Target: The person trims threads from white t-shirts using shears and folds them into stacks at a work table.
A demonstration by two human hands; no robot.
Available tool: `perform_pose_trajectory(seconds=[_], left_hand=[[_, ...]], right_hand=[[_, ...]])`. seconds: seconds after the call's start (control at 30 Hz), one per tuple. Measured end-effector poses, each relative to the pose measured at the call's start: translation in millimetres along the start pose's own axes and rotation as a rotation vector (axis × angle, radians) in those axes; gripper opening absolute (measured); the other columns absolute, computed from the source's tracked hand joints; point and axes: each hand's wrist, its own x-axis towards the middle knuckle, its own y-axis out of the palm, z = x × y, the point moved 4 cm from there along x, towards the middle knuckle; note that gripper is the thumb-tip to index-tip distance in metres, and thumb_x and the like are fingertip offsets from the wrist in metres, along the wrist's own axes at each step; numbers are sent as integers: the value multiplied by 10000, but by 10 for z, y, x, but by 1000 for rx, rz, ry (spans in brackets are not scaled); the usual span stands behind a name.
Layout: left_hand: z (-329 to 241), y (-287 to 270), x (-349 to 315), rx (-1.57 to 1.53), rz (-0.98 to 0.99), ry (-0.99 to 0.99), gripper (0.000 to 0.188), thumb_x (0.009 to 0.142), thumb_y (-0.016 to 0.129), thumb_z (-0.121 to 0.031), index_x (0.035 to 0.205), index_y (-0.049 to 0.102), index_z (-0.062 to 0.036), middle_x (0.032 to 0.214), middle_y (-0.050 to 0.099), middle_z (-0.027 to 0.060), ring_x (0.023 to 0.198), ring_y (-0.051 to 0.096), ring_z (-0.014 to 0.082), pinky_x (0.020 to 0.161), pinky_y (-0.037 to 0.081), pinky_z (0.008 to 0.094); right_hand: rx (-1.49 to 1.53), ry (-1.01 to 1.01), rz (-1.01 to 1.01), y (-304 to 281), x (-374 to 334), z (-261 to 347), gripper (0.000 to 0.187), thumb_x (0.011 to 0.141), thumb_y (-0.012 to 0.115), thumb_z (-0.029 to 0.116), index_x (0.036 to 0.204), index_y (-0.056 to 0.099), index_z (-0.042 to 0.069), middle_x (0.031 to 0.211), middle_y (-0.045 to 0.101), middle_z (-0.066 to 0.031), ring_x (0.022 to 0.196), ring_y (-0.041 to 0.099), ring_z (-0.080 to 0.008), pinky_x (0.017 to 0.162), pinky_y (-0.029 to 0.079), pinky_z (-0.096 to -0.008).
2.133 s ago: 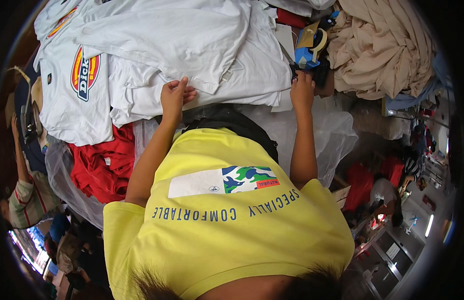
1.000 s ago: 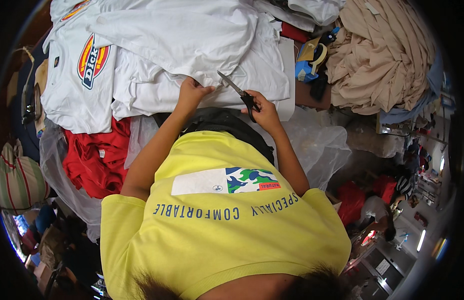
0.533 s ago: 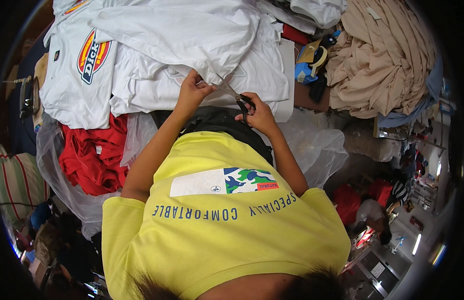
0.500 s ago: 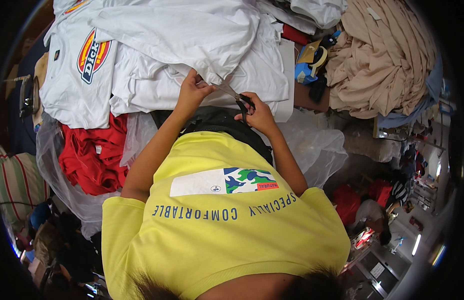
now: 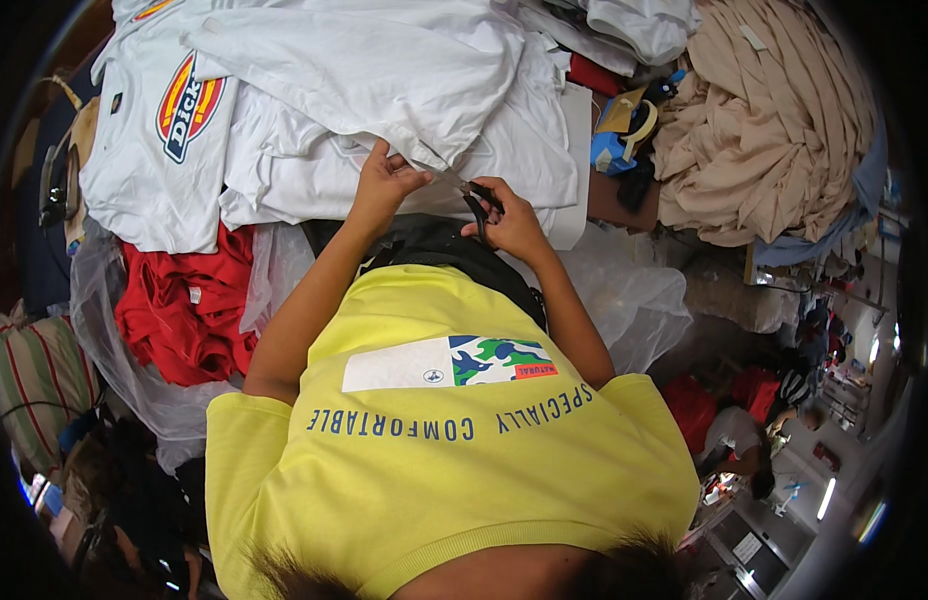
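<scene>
Left hand (image 5: 389,188), upper centre, fingers pinched nearly closed on hem of white garment (image 5: 384,75) spread across upper frame; right hand (image 5: 514,224) just beside, curled round black-handled scissors (image 5: 475,205), blades at that hem. Blue tape dispenser (image 5: 612,153) upper right, beige fabric heap (image 5: 764,130) beyond; red cloth (image 5: 179,315) left of frame.

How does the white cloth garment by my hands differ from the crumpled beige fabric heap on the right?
The white cloth garment lies fairly spread out, while the crumpled beige fabric heap is bunched in deep folds. Black-handled metal scissors reach the garment's edge, not the heap. Both are creased cloth.
</scene>
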Motion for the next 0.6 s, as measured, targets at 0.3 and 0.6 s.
perform_pose_trajectory(seconds=[0.3, 0.6], left_hand=[[47, -15, 8, 21, -4, -1, 610, 715, 621, 91, 1256, 362, -23, 1046, 571, 122, 892, 598, 165, 790, 487, 267], [28, -55, 26, -37, -55, -10, 531, 726, 625, 45, 1209, 415, -21, 999, 600, 96, 876, 599, 153, 759, 483, 257]], right_hand=[[-9, 88, 59, -53, 16, 19, 575, 599, 779, 80, 1106, 509, 99, 582, 483, 18, 471, 437, -74, 463, 362, -238], [-127, 24, -11, -81, -54, -64, 580, 607, 772, 138, 1131, 526, 114, 687, 593, -71, 539, 517, -143, 536, 417, -255]])
